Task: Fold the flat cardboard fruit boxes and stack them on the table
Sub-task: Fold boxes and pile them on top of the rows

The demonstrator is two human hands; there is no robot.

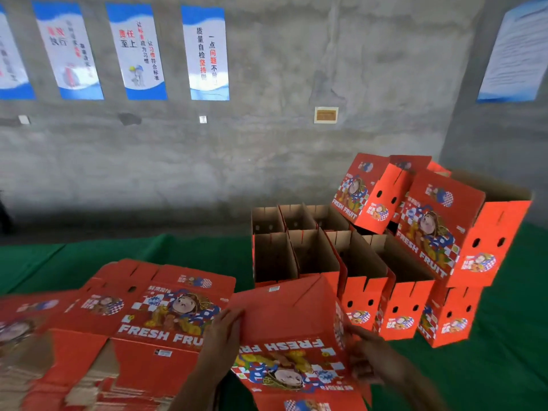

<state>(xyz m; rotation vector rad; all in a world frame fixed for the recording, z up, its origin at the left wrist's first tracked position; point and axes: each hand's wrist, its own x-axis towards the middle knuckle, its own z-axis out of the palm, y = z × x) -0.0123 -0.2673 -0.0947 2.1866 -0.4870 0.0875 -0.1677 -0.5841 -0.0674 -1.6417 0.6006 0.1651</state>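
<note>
A half-formed red box (292, 330) sits between the two hands at the near edge of the green table (504, 366), its print upside down and one plain red panel tilted up toward the wall. The left hand (221, 341) lies against the box's left edge with fingers nearly straight, pressed on the cardboard. The right hand (372, 355) is at the box's right side, fingers bent round that edge; blur hides how firmly they grip. Just left, touching the left hand, lies a pile of flat boxes (142, 315), printed side up. Behind the held box stand folded boxes (314, 253) in rows, open at the top and holding nothing visible. Two more folded boxes (439, 221) lie tilted on top of them at the right.
</note>
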